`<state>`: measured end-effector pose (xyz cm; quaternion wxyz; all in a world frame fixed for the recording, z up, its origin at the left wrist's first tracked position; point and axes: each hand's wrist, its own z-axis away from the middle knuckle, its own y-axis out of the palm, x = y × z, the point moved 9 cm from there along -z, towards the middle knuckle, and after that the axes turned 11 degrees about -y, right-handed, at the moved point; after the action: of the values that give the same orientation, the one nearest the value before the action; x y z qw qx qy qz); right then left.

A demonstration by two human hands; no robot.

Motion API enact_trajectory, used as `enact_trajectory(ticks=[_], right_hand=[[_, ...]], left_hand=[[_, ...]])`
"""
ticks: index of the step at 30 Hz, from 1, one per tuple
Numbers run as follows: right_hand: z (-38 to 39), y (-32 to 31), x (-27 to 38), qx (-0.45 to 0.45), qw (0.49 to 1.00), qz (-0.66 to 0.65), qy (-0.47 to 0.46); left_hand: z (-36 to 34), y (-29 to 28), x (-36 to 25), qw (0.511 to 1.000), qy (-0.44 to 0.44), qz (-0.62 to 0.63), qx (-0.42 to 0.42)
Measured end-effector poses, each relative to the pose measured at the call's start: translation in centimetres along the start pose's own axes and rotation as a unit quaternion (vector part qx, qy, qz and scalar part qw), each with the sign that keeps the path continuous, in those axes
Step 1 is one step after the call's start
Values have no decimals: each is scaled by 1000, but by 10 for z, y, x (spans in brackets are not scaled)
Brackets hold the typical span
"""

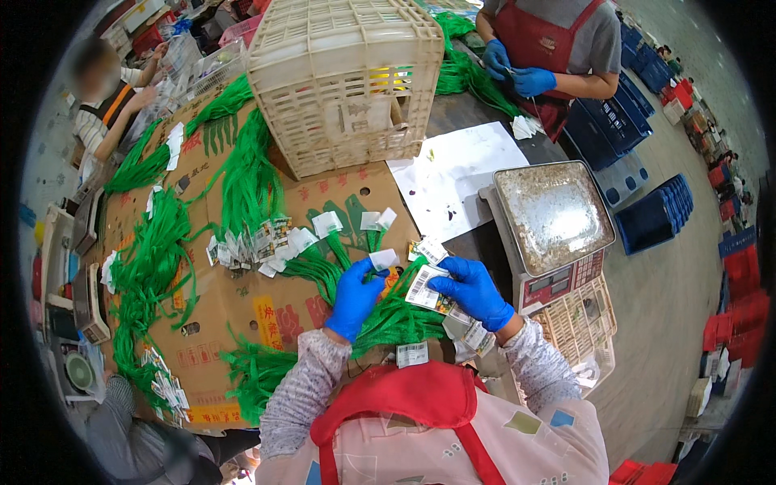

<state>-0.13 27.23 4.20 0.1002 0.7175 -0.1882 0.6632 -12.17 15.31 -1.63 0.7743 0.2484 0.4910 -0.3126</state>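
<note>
Both my hands wear blue gloves and work close together over the near edge of the cardboard-covered table. My left hand [354, 301] is closed, with a small white tag [383, 259] at its fingertips. In my right hand [475, 296] a white barcode label [424, 288] with a coloured printed part is pinched between thumb and fingers. Another label [430, 250] shows just above that hand. Green mesh bags [396, 319] lie beneath and between my hands. More barcode labels [477, 335] hang below my right wrist, and one label [412, 354] rests against my red apron.
Tagged green net bundles [153, 267] spread across the cardboard [234, 323] to the left. A cream plastic crate [347, 89] stands ahead. At right are a weighing scale [554, 214], a white sheet [453, 174] and blue crates [655, 214]. Across the table a gloved co-worker [541, 48] handles something thin.
</note>
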Motion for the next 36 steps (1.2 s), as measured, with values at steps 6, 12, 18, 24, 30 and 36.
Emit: enact_trajectory(ticks=[6, 12, 18, 24, 30, 36], right_hand=[[4, 27, 11, 59, 997, -8, -42], [16, 37, 21, 94, 995, -3, -23], [23, 44, 37, 112, 993, 35, 0], [22, 60, 37, 150, 985, 79, -20], [19, 72, 39, 179, 978, 104, -21], [16, 73, 32, 189, 975, 119, -16]], left_hand=[[55, -7, -25, 977, 117, -174, -26], [83, -22, -21, 988, 99, -69, -93], [91, -10, -12, 996, 64, -51, -48], [105, 8, -18, 997, 68, -14, 30], [112, 12, -20, 995, 23, -36, 89], [114, 13, -25, 990, 65, -54, 116]])
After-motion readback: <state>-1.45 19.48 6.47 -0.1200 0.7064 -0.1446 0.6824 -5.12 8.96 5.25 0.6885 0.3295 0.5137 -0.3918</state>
